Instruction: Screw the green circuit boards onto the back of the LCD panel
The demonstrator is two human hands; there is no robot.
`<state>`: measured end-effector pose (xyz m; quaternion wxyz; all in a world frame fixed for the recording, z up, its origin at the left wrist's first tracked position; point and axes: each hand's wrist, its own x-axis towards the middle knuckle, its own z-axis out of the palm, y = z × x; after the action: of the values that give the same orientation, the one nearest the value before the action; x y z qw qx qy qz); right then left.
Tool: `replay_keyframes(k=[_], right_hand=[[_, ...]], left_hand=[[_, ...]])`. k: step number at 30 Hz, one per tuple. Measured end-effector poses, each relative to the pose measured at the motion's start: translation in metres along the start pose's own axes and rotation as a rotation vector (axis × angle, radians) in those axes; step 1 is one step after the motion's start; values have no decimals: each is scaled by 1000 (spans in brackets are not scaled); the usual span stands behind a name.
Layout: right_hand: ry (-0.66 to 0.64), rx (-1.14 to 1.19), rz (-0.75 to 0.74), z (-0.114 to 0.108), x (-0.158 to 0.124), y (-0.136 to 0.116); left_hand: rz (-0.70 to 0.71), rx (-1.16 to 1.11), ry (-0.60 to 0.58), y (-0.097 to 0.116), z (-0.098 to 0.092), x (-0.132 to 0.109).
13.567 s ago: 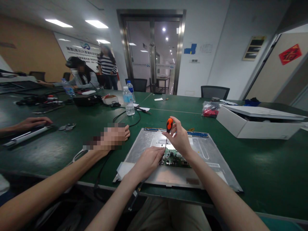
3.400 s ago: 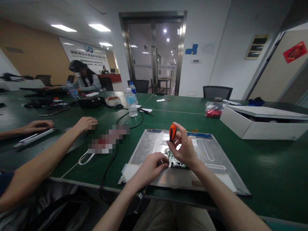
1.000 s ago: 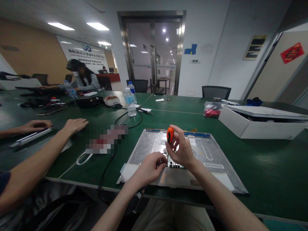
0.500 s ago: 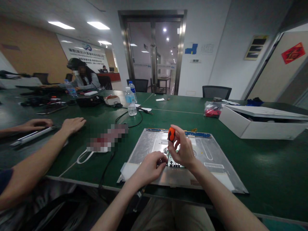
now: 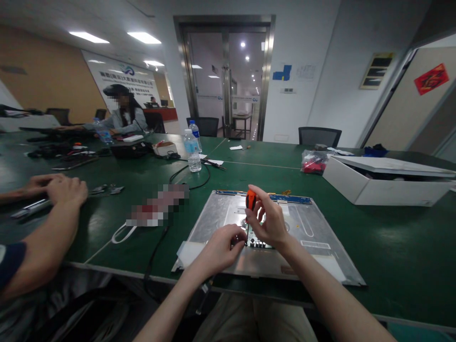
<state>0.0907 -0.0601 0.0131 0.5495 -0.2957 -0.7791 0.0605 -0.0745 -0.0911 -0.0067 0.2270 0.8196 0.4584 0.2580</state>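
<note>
The right hand gripped one screwdriver over the panel, its tip hard to see. The left hand curled over the panel; I couldn't tell if it held anything. Left past the panel stood three bottles, one partly hidden.

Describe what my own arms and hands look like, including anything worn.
Your left forearm and right forearm are bare, with no sleeves in view. Your left hand and right hand wear no gloves. No watch or bracelet shows, nor any ring on the visible fingers.
</note>
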Motion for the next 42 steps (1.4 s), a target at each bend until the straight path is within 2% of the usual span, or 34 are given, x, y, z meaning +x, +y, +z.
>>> replay_keyframes(k=[5, 13, 20, 25, 30, 35, 42], right_hand=[[9, -3, 44, 1, -1, 1], [115, -120, -7, 5, 3, 2], [26, -1, 17, 3, -1, 4], [49, 11, 19, 3, -1, 3], [132, -52, -15, 6, 2, 3], [104, -75, -32, 5, 2, 1], [59, 50, 18, 4, -1, 2]], left_hand=[[-2, -8, -3, 0, 0, 0], [11, 4, 6, 1, -1, 0], [26, 5, 3, 0, 0, 0], [22, 6, 0, -2, 0, -1], [22, 12, 10, 0, 0, 0], [20, 14, 14, 0, 0, 0], [11, 5, 0, -2, 1, 0]])
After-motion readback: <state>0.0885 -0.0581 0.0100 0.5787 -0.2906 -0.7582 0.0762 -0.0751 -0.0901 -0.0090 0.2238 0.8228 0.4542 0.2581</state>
